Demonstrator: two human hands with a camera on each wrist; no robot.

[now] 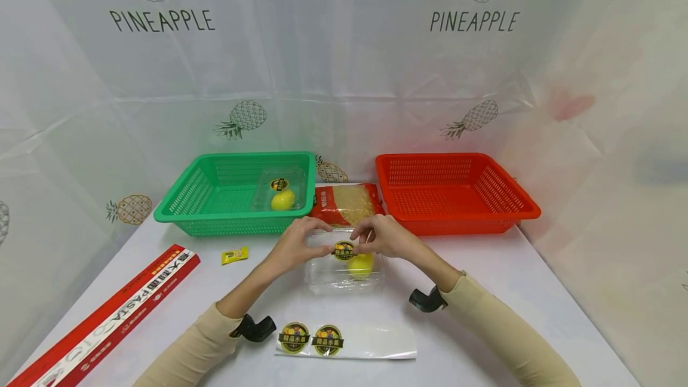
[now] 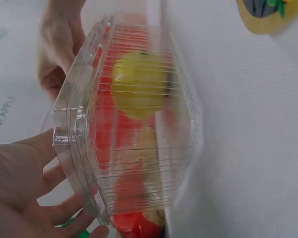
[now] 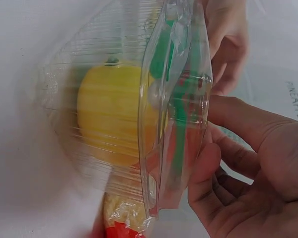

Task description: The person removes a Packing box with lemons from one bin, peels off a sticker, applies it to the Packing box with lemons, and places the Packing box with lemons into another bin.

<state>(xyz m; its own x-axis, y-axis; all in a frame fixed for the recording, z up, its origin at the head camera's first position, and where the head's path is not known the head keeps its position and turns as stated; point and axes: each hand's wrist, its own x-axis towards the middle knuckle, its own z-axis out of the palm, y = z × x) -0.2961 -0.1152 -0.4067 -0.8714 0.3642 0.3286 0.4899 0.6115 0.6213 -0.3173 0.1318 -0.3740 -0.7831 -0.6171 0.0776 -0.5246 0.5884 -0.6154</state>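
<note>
We are pressing a round label onto the lid of the clear clamshell box holding a lemon, mid-tabletop. Our left hand and right hand are both pinching its rim. One labelled box is already lying in the green basket; two stickers are waiting.

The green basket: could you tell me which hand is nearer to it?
Left. The left hand grips the clear box just in front of the green basket; the right hand is farther right.
</note>
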